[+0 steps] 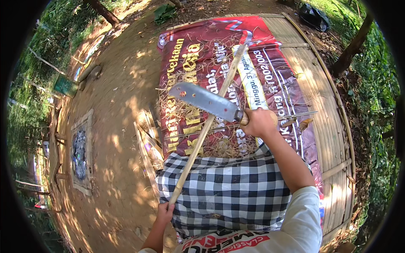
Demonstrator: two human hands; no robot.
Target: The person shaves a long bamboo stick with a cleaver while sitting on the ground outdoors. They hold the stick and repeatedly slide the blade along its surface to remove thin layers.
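Note:
My right hand [259, 122] grips the handle of a broad steel cleaver [206, 100] with holes near its tip. Its blade lies across a long pale bamboo stick [211, 120]. My left hand [164, 213] holds the stick's near end at the lower left, and the stick runs up and to the right over a dark red printed banner [270, 76]. Thin bamboo shavings [219, 143] lie scattered on the banner under the blade. A black-and-white checked cloth [228, 189] covers my lap.
The banner lies on a woven bamboo platform [325, 97]. Several split bamboo strips [147, 139] lie along its left edge on bare dirt ground [118, 109]. A framed ash patch [80, 152] sits at the left, a dark bag [314, 17] at the top right, and trees around.

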